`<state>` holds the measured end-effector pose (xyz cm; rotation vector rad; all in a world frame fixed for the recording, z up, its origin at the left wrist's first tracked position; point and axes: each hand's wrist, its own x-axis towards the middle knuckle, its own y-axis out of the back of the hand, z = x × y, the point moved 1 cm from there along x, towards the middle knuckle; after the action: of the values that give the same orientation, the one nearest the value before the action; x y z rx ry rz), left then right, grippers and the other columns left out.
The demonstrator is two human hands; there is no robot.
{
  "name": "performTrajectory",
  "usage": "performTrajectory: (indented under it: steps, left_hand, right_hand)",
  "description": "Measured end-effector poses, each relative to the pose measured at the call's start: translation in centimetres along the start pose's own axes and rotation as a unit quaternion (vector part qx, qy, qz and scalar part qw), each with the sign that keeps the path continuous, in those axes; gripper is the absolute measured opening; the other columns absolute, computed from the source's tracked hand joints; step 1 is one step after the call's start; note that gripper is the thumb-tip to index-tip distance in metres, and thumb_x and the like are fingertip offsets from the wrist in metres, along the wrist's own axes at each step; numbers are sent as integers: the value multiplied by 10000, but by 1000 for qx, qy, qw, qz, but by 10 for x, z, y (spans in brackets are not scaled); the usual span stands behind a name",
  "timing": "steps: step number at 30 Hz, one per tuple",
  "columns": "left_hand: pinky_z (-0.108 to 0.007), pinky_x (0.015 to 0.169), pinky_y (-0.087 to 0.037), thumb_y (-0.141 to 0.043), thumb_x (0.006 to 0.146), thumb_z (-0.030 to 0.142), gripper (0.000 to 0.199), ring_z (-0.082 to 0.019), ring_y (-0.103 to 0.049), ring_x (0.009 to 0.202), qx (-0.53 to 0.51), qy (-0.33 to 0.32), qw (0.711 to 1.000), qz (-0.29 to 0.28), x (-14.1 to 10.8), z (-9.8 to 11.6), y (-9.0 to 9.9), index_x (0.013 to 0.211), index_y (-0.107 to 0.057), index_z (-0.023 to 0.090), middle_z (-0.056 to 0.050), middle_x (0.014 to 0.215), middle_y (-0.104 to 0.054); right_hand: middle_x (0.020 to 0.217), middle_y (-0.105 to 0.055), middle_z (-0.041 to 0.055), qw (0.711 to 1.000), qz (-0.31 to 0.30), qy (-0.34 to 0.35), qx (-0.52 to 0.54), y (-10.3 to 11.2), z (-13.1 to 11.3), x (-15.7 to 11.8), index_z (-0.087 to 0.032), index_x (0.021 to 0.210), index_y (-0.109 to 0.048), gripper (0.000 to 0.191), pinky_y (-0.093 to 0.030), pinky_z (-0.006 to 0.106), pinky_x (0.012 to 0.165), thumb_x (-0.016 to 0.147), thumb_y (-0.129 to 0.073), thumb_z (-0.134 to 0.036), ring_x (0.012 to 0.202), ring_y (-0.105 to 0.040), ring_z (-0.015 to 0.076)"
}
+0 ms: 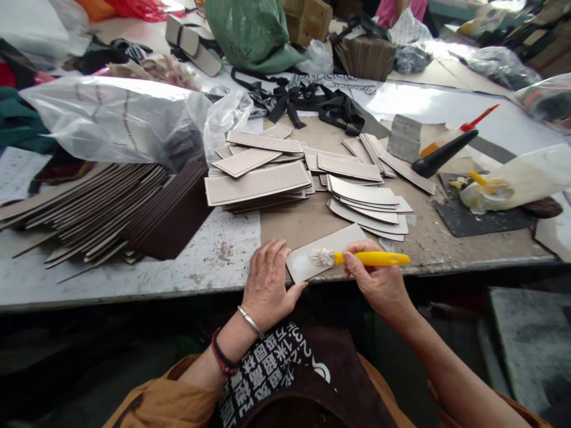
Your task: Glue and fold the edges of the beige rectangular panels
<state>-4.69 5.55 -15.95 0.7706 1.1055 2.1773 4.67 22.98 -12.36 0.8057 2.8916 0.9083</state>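
A pale rectangular strip (303, 266) lies aslant at the table's front edge, with a wet-looking patch on its left part. My left hand (270, 279) rests at its left end, fingers flat and thumb apart, holding nothing between them. In my right hand (372, 273) is a yellow-handled brush (383, 258), its whitish, coated bristles touching the strip. Just behind are a small fanned stack of pale curved strips (363, 196) and a larger pile of beige bordered pieces (259, 183).
Dark and beige panels (102, 208) are stacked at the left beside clear plastic (129, 119). Black straps (307, 98) lie at the back. On the right are a white container (526, 178) with a yellow tool and a black cone-shaped object (446, 153).
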Motion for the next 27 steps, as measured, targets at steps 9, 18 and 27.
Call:
performTrajectory:
  steps: [9, 18, 27]
  left_hand:
    - [-475, 1035, -321, -668, 702, 322, 554, -305, -383, 1187, 16, -19, 1000, 11, -1, -2, -2, 1160, -433, 118, -151, 1247, -465]
    - [-476, 1010, -350, -656, 700, 306, 522, -304, -404, 1164, 21, -31, 999, 26, -2, -4, -3, 1139, -436, 129, -146, 1233, -471]
    - [-481, 986, -373, -642, 744, 329, 521, -302, -412, 1155, 28, -54, 997, 39, -4, -10, -8, 1165, -416, 123, -155, 1230, -471]
  right_hand:
    - [778, -541, 43, 977, 101, 68, -175, 50, 26, 17, -178, 793, -534, 198, -452, 323, 626, 882, -494, -350, 646, -549, 166]
    - [924, -580, 94, 932, 24, 229, -282, 43, 6, 7, -160, 978, -548, 101, -478, 351, 780, 897, -490, -172, 872, -555, 211]
    - [949, -614, 84, 926, -106, 319, -171, 0, -26, -18, -123, 959, -590, 113, -500, 269, 786, 886, -504, -118, 884, -550, 175]
